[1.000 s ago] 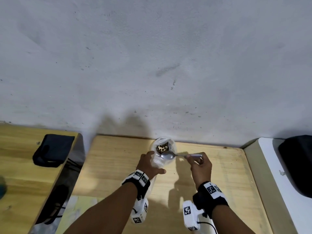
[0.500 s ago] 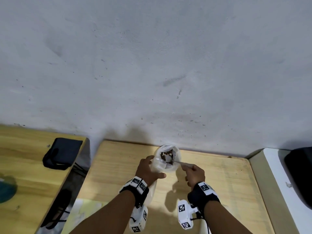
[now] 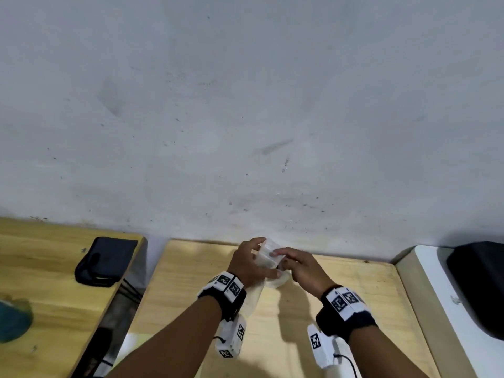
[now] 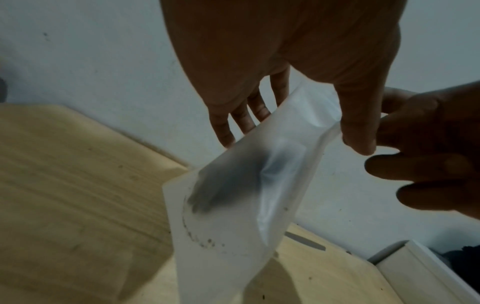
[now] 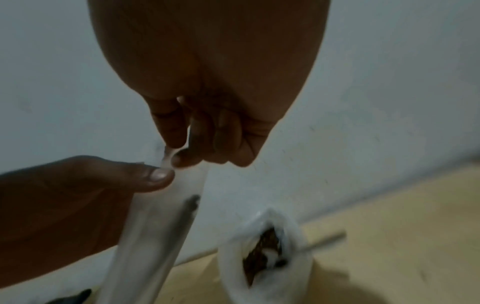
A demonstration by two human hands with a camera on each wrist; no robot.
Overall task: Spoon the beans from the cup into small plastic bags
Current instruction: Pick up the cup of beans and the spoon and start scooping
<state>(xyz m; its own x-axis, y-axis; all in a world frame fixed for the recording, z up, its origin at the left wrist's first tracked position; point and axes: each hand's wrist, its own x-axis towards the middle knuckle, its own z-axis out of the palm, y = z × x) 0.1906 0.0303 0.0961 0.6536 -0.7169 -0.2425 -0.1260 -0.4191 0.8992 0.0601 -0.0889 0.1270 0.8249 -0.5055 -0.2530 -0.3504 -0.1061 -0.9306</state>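
Both hands meet at the back of the wooden table (image 3: 341, 296), close to the wall. My left hand (image 3: 249, 261) pinches the top of a translucent plastic bag (image 4: 233, 205) between thumb and fingers; the bag hangs down under the wrist. My right hand (image 3: 297, 266) pinches the same bag's top edge (image 5: 166, 158) with thumb and forefinger. A white container of brown beans (image 5: 265, 253) stands on the table below the right hand. The spoon's handle (image 5: 326, 240) sticks out of it. In the head view my hands hide the beans.
A black pouch (image 3: 106, 261) lies on the left table, beyond a dark gap (image 3: 122, 296). A teal object (image 3: 11, 320) sits at the far left edge. To the right, a white surface (image 3: 436, 296) carries a black object (image 3: 480, 282). A grey wall rises just behind.
My right hand has let go of the spoon, which now rests in the bean container. Both hands have moved together onto the top of a plastic bag.
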